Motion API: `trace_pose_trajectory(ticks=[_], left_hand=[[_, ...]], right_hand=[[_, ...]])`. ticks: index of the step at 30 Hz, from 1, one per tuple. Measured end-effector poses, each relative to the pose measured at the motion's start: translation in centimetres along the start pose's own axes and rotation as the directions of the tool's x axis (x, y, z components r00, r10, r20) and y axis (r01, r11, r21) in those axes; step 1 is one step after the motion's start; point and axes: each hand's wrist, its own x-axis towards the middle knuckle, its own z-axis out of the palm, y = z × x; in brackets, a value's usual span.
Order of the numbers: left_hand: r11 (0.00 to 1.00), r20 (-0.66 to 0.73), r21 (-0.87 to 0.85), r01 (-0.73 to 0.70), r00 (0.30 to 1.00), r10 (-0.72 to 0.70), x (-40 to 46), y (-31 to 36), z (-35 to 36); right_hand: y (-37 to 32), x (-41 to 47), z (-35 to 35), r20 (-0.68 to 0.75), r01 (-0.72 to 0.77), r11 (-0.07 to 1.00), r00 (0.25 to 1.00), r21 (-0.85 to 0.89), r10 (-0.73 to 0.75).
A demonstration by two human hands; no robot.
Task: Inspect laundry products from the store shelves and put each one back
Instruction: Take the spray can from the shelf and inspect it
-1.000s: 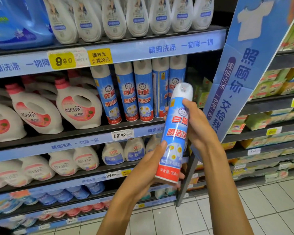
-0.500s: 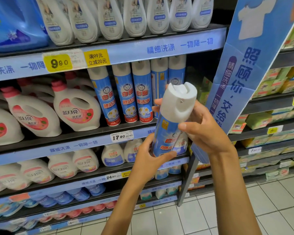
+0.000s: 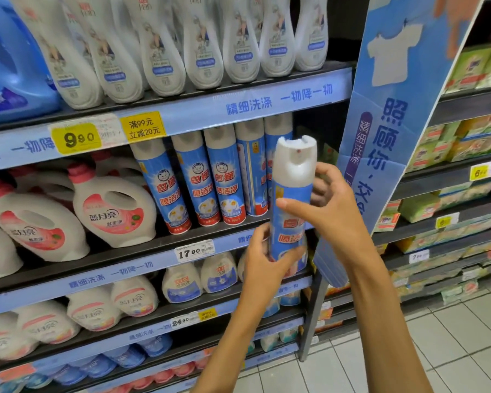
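Spray can (image 3: 291, 199), blue label, red text partly readable "喷洁", white cap up, long axis near vertical, held in front of the shelf. Left hand (image 3: 267, 259) wraps its base; right hand (image 3: 332, 205) grips mid-body, thumb across the front. Left of hands: same cans (image 3: 194, 180), "17.90" tag (image 3: 194, 251), 蓝月亮 jugs (image 3: 112, 211).

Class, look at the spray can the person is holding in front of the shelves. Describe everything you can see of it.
The spray can is a tall, slim cylinder with a blue printed label bearing red and white characters and a white plastic-looking spray cap with a notched top. It is held nearly upright in front of the shelf's matching cans. The left hand grips its lower part; the right hand holds its middle.
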Motion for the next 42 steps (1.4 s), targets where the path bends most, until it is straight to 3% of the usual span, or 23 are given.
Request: trace_pose_trajectory(ticks=[5, 14, 20, 27, 36, 42], left_hand=[[0.996, -0.07, 0.094, 0.005, 0.998, 0.002, 3.7, 0.3, 2.5], [0.973, -0.112, 0.231, -0.008, 0.993, 0.035, 7.8, 0.9, 5.1], [0.886, -0.164, 0.459, -0.066, 0.974, 0.157, 8.8, 1.0, 5.8], [0.916, -0.218, 0.369, -0.16, 0.943, 0.253, 7.9, -0.4, 6.5], [0.933, -0.107, 0.34, -0.116, 0.981, 0.161, 8.2, -1.0, 6.8], [0.908, 0.02, 0.395, -0.141, 0.989, 0.145, 8.2, -1.3, 6.1]], right_hand=[[1.6, 2.1, 0.1, -0.227, 0.013, 0.998, 0.973, -0.068, -0.028], [1.9, 6.3, 0.1, -0.369, 0.05, 0.888, 0.897, -0.458, -0.242], [2.3, 8.0, 0.4, -0.386, 0.062, 0.878, 0.882, -0.475, -0.271], [3.0, 9.0, 0.5, -0.391, 0.086, 0.88, 0.872, -0.467, -0.293], [4.0, 10.3, -0.3, -0.396, 0.028, 0.923, 0.898, -0.383, -0.192], [4.8, 10.2, -0.5, -0.316, -0.032, 0.803, 0.928, -0.595, -0.197]])
